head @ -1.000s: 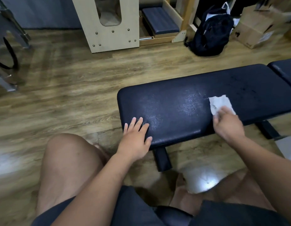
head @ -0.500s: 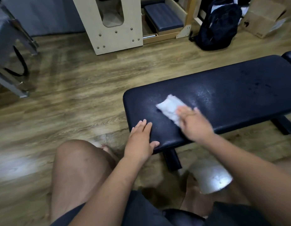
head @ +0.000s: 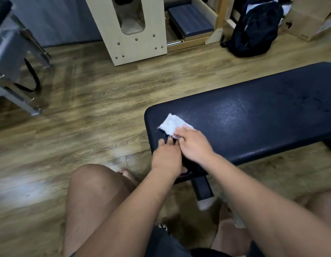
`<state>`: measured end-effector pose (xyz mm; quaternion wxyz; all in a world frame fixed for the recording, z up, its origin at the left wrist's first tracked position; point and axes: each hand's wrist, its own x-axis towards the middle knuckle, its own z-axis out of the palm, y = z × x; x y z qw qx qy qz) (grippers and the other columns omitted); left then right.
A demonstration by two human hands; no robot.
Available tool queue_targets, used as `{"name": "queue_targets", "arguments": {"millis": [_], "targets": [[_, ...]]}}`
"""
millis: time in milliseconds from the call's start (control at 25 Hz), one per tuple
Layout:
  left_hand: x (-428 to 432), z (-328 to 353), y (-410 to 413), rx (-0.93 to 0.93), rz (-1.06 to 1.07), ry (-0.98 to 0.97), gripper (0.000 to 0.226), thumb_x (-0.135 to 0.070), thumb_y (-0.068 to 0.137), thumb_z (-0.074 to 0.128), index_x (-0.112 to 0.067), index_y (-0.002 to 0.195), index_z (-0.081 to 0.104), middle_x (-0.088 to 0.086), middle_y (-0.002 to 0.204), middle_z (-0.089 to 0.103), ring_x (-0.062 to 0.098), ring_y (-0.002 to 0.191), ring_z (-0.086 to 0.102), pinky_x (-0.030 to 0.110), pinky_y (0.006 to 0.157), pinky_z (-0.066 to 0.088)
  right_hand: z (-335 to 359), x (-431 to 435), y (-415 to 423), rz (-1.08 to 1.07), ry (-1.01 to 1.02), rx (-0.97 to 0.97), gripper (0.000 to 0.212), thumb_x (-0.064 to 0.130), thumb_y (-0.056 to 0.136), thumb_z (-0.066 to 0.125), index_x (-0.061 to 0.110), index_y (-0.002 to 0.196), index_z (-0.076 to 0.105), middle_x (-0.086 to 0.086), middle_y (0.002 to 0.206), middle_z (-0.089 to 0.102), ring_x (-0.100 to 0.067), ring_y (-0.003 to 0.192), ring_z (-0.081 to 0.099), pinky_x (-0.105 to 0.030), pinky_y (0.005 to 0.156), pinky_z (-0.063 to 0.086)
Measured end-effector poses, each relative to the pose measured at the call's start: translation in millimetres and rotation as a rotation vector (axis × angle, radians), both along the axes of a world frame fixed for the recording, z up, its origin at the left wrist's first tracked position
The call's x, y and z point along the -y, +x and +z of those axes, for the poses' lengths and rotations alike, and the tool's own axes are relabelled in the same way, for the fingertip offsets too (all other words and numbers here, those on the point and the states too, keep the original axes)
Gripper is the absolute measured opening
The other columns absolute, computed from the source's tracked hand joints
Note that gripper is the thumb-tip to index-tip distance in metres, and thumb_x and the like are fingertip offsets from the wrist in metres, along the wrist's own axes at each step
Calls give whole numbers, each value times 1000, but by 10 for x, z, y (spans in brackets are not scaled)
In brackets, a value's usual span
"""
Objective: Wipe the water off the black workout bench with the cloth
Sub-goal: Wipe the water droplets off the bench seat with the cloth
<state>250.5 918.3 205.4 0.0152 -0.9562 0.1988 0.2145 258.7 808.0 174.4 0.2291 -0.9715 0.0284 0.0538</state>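
The black workout bench (head: pixel 263 123) runs from the centre to the right edge, with a dull wet sheen near its middle and dark droplets further right. A small white cloth (head: pixel 171 124) lies flat near the bench's left end. My right hand (head: pixel 193 143) presses on the cloth's near right part with straight fingers. My left hand (head: pixel 167 157) rests flat on the bench's near left corner, its fingers touching my right hand just below the cloth.
Wooden floor (head: pixel 86 117) surrounds the bench. A light wooden frame (head: pixel 127 32) with a navy pad stands at the back, a black backpack (head: pixel 253 28) and a cardboard box (head: pixel 309 17) to its right. Metal equipment (head: pixel 14 58) stands at far left. My bare knees are below.
My right hand has slid the cloth leftwards along the bench, from its middle to the left end. My left hand has stayed on the near left corner.
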Motion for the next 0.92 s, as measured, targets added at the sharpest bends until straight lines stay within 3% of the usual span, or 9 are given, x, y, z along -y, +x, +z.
{"name": "queue_targets", "arguments": {"millis": [120,240,360,440,560,680,760,840,920], "targets": [[-56,-7,-19,1,-41,44,102,-51,80,72,-18,156,12,8,164,9,32,143,25,39,108,38,-18,489,73,170,-134,-22,43,28,94,38,28,135,53,7,150,43,-17,140,36,-39,115,29],[24,28,-28,-31,-14,92,102,-46,84,70,-16,156,6,11,165,2,34,144,21,39,105,39,-2,1496,42,-67,-315,-10,47,32,86,38,37,132,46,-4,141,52,-31,120,55,-42,98,47],[99,86,21,-15,-33,147,100,-45,76,78,-11,150,20,15,157,24,32,131,36,35,91,44,205,2225,59,-441,-338,-78,38,28,93,37,22,128,48,-17,134,53,-41,114,55,-44,95,47],[148,149,83,5,-51,154,96,-42,66,86,-10,139,33,13,137,48,30,120,46,32,78,40,290,2058,124,-538,-334,-86,32,25,92,40,12,115,57,-26,120,59,-46,106,57,-43,89,48],[298,241,122,30,-101,191,87,-31,62,90,-9,129,40,8,117,63,28,109,57,31,70,33,175,1056,373,-354,-234,-51,32,24,89,46,15,115,61,-20,117,63,-39,105,61,-35,83,49],[288,259,101,55,-92,159,61,-26,71,84,-10,122,55,9,119,63,28,109,58,33,78,42,135,126,593,61,-129,-40,33,28,92,45,26,120,63,-7,124,61,-30,111,59,-32,88,45],[203,226,97,41,-73,153,82,-37,61,88,-11,130,49,11,121,58,29,108,56,36,83,46,130,282,668,283,-193,-1,38,30,94,42,29,130,57,2,136,55,-21,124,52,-34,101,37],[172,202,116,23,-82,184,104,-41,58,89,-12,142,36,13,126,54,31,111,53,36,84,46,46,930,720,256,-373,8,44,30,94,39,26,137,48,0,142,52,-20,129,49,-35,107,33],[207,177,115,1,-77,209,109,-38,62,88,-11,147,27,15,130,50,31,116,49,35,79,42,44,1753,713,-40,-516,-26,41,29,93,37,21,131,50,-13,132,58,-32,118,56,-38,100,43]]}}
